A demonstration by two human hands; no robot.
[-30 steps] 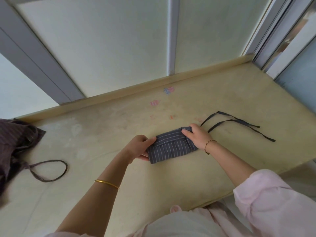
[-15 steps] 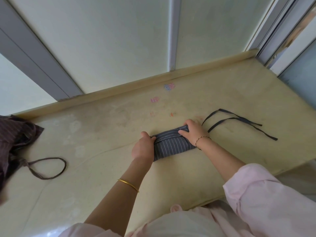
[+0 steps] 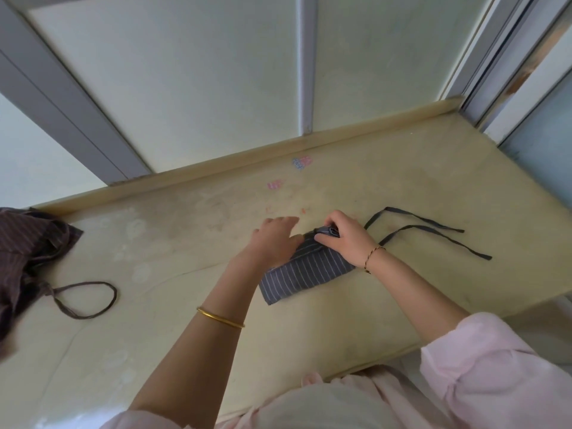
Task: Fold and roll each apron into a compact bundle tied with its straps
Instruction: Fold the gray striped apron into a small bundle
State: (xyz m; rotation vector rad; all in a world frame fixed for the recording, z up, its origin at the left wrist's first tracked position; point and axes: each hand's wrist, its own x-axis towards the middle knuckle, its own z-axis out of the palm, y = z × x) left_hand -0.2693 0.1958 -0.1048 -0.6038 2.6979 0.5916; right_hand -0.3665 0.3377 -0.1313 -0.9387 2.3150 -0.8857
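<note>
Now the folded grey striped apron (image 3: 306, 274) lies mid-desk (image 3: 185, 243), straps (image 3: 483, 255) trailing rightward. The right hand (image 3: 346, 239) grips its far folded edge. The left hand (image 3: 275, 239), fingers straight, rests on it. A brown apron (image 3: 28, 243) sits at the left.

The grey apron (image 3: 303, 274) is thin woven cloth with fine pale stripes, matt, as are its flat straps (image 3: 486, 256). The table (image 3: 402, 181) is smooth, yellowish and blotchy, faintly shiny at the near left. The brown apron (image 3: 28, 243) is matt striped cloth; the bangle (image 3: 220, 318) is polished gold-coloured metal.
</note>
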